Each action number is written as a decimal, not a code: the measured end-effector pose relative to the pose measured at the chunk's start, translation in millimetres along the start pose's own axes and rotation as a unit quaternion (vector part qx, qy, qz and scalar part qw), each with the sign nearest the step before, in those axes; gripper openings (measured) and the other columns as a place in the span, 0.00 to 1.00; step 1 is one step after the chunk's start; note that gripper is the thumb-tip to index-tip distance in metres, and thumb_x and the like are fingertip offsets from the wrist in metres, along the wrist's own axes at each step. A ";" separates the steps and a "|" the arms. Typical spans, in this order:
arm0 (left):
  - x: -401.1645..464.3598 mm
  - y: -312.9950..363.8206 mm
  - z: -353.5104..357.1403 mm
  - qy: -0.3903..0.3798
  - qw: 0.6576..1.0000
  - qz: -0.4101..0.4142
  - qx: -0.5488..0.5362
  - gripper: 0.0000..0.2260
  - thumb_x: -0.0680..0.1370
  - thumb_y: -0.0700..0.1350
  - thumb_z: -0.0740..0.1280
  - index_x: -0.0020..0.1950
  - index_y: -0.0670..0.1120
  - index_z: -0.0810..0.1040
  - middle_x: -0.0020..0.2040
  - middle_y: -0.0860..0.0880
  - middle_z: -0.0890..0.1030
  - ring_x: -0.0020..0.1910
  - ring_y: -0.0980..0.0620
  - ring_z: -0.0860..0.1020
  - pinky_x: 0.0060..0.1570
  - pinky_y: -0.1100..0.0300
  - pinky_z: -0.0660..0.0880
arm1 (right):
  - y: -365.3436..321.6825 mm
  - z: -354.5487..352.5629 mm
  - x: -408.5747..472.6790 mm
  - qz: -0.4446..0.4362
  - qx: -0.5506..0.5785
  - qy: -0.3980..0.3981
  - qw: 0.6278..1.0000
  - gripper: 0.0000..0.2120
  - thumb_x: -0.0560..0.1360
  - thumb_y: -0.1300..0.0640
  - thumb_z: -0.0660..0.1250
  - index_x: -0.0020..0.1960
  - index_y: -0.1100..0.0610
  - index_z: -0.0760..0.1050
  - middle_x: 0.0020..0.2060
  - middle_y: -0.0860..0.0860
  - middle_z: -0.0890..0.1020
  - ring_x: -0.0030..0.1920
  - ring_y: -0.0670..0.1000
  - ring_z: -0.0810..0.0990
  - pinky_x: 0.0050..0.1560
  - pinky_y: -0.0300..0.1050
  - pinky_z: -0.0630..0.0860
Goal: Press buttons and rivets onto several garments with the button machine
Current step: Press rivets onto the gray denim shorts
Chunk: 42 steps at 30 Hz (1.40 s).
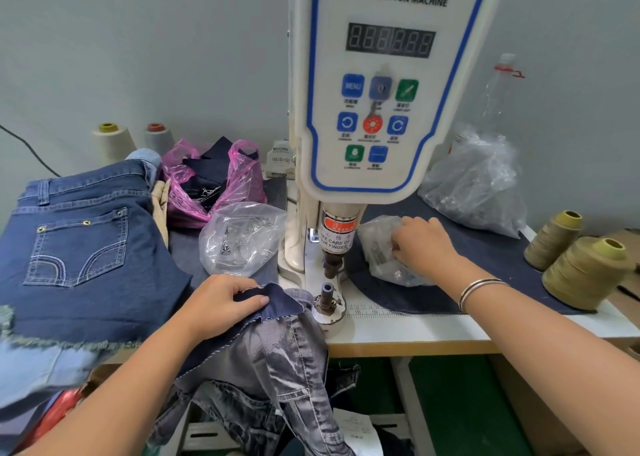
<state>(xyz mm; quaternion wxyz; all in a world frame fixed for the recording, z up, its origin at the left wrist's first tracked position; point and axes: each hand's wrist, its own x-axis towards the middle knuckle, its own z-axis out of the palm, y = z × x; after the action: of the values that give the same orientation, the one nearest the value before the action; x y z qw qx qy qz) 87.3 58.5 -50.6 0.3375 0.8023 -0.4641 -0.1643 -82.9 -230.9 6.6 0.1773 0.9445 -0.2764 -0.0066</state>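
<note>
The white servo button machine (388, 85) stands at the centre, its press head (334, 248) above the lower die (327, 294). My left hand (221, 300) grips the edge of a dark denim garment (277, 317) just left of the die; the rest of the garment hangs off the table's front edge. My right hand (422, 244) reaches into a small clear plastic bag (384, 251) of metal parts right of the press head, with its fingertips hidden in the plastic. A second clear bag of buttons (239, 241) lies left of the machine.
A pile of blue jeans (86, 248) fills the left side. Behind it are a pink bag of dark fabric (214, 182) and two thread cones (110, 140). A large clear bag (478, 185), a bottle (498, 88) and olive thread cones (585, 272) sit right.
</note>
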 end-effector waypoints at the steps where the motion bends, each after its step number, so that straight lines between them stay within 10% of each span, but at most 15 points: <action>1: 0.1 0.3 0.3 0.000 1.000 0.000 0.000 0.10 0.76 0.47 0.71 0.35 0.53 0.81 0.34 0.55 0.82 0.37 0.54 0.80 0.45 0.49 0.75 | 2.0 0.6 -2.0 -0.001 0.015 0.012 1.000 0.11 0.78 0.53 0.59 0.53 0.51 0.80 0.51 0.50 0.75 0.52 0.53 0.73 0.49 0.46 0.62; 5: 0.8 0.6 0.4 0.003 1.000 -0.003 0.001 0.11 0.76 0.47 0.71 0.34 0.54 0.80 0.33 0.55 0.82 0.36 0.55 0.80 0.44 0.50 0.75 | 9.1 2.6 -17.3 0.058 0.204 0.123 0.969 0.06 0.75 0.54 0.68 0.46 0.50 0.84 0.58 0.48 0.74 0.60 0.54 0.67 0.56 0.47 0.56; 9: 1.2 0.6 0.1 0.001 1.000 -0.004 0.006 0.12 0.76 0.48 0.70 0.33 0.58 0.79 0.32 0.57 0.81 0.34 0.58 0.78 0.42 0.53 0.74 | -10.0 -6.6 -52.3 0.134 0.409 0.296 0.853 0.02 0.69 0.57 0.75 0.38 0.54 0.83 0.48 0.47 0.78 0.54 0.51 0.71 0.53 0.44 0.59; 11: 1.3 -0.2 0.4 0.003 1.000 -0.004 0.011 0.12 0.76 0.48 0.70 0.33 0.55 0.79 0.32 0.56 0.81 0.34 0.57 0.78 0.42 0.53 0.73 | -33.0 -18.0 -71.2 0.160 0.590 0.267 0.746 0.04 0.70 0.58 0.74 0.37 0.51 0.82 0.40 0.44 0.81 0.46 0.44 0.76 0.49 0.40 0.68; 15: 1.7 -2.8 1.5 0.005 1.000 -0.005 0.011 0.11 0.76 0.48 0.70 0.34 0.48 0.80 0.32 0.52 0.81 0.34 0.53 0.78 0.42 0.51 0.74 | -79.6 -33.4 -92.3 0.245 0.896 0.012 0.371 0.01 0.71 0.62 0.71 0.42 0.60 0.80 0.34 0.51 0.84 0.30 0.42 0.79 0.27 0.34 0.74; 18: 1.7 -3.6 1.9 0.010 1.000 -0.003 0.009 0.11 0.76 0.48 0.71 0.33 0.50 0.79 0.32 0.53 0.81 0.34 0.53 0.78 0.42 0.51 0.74 | -96.6 -36.9 -96.3 0.264 0.931 -0.045 0.247 0.04 0.72 0.64 0.70 0.46 0.63 0.79 0.34 0.54 0.84 0.31 0.46 0.82 0.27 0.33 0.75; 29: 2.0 -4.6 2.6 0.012 1.000 -0.001 0.007 0.11 0.76 0.47 0.71 0.34 0.47 0.80 0.32 0.50 0.80 0.35 0.49 0.78 0.41 0.50 0.73 | -101.6 -24.1 -91.8 0.187 0.917 -0.040 0.349 0.06 0.76 0.65 0.66 0.51 0.59 0.77 0.37 0.55 0.84 0.38 0.48 0.84 0.36 0.36 0.78; 31: 1.8 -4.6 3.1 0.013 1.000 -0.003 0.009 0.11 0.76 0.48 0.71 0.34 0.46 0.80 0.32 0.49 0.81 0.35 0.49 0.78 0.41 0.50 0.73 | -89.9 -18.0 -87.0 0.180 0.874 0.007 0.452 0.07 0.75 0.66 0.66 0.50 0.57 0.77 0.36 0.54 0.84 0.36 0.47 0.83 0.35 0.35 0.77; 34: 2.8 -5.0 2.7 0.011 1.000 -0.005 0.009 0.11 0.76 0.48 0.70 0.35 0.46 0.80 0.33 0.49 0.81 0.36 0.49 0.79 0.42 0.50 0.74 | -60.7 -4.3 -80.6 0.146 0.659 0.094 0.732 0.06 0.74 0.60 0.69 0.47 0.49 0.77 0.36 0.45 0.83 0.39 0.43 0.81 0.40 0.33 0.75; 36: 3.5 -6.1 1.9 0.009 1.000 -0.008 0.010 0.11 0.76 0.49 0.70 0.36 0.45 0.80 0.33 0.49 0.81 0.36 0.49 0.79 0.42 0.49 0.74 | -47.2 8.9 -80.5 0.096 0.508 0.089 0.851 0.04 0.75 0.56 0.69 0.48 0.48 0.78 0.40 0.42 0.82 0.43 0.43 0.80 0.46 0.36 0.75; 39: 2.8 -6.1 2.4 0.007 1.000 -0.006 0.009 0.11 0.76 0.49 0.70 0.36 0.45 0.80 0.33 0.49 0.81 0.35 0.49 0.79 0.42 0.48 0.74 | -44.4 31.2 -83.9 0.066 0.363 0.066 0.927 0.06 0.76 0.52 0.67 0.52 0.51 0.79 0.43 0.47 0.84 0.45 0.48 0.81 0.46 0.47 0.77; 42: 2.1 -4.4 3.1 0.008 1.000 -0.004 0.012 0.12 0.76 0.49 0.70 0.36 0.44 0.80 0.33 0.48 0.81 0.36 0.47 0.79 0.42 0.47 0.74 | -44.3 43.6 -82.9 0.100 0.381 0.127 0.910 0.05 0.75 0.54 0.69 0.49 0.53 0.81 0.40 0.49 0.84 0.41 0.51 0.82 0.42 0.49 0.77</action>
<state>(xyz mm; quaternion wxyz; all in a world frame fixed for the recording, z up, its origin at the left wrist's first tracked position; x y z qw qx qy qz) 89.4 57.0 -55.7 0.3311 0.8093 -0.4601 -0.1537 -135.0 -167.1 -56.3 -0.1631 0.9005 -0.3262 0.2369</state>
